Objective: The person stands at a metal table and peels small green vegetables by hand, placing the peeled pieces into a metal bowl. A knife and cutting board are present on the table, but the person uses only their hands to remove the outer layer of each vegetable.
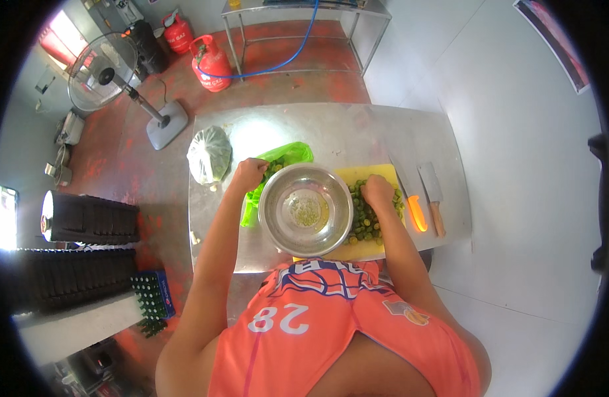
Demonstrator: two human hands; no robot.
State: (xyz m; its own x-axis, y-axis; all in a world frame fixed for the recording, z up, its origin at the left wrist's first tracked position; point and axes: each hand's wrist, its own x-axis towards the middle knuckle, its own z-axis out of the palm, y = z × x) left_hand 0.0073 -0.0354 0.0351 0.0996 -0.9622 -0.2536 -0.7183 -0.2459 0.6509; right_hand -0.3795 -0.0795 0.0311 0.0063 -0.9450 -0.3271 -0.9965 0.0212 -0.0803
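A stainless steel bowl (270,233) stands before me, with a shallow layer of liquid and pale green seeds or bits (307,211) at its bottom. To its left, my left hand (251,173) is curled above a bright green plastic bag (298,150) that has cut green citrus pieces (273,167) in it. My right hand (378,190) reaches down into a pile of small halved green citrus fruits (365,223) on a yellow cutting board (351,173). Whether either hand holds a fruit is hidden by its fingers.
Right of the board lie an orange-handled knife (416,213) and a wooden-handled cleaver (433,191). A tied clear plastic bag (209,155) sits at the left of the metal table (324,126). Beyond are a stand fan (166,124), red gas cylinders (212,64) and a blue hose (284,64).
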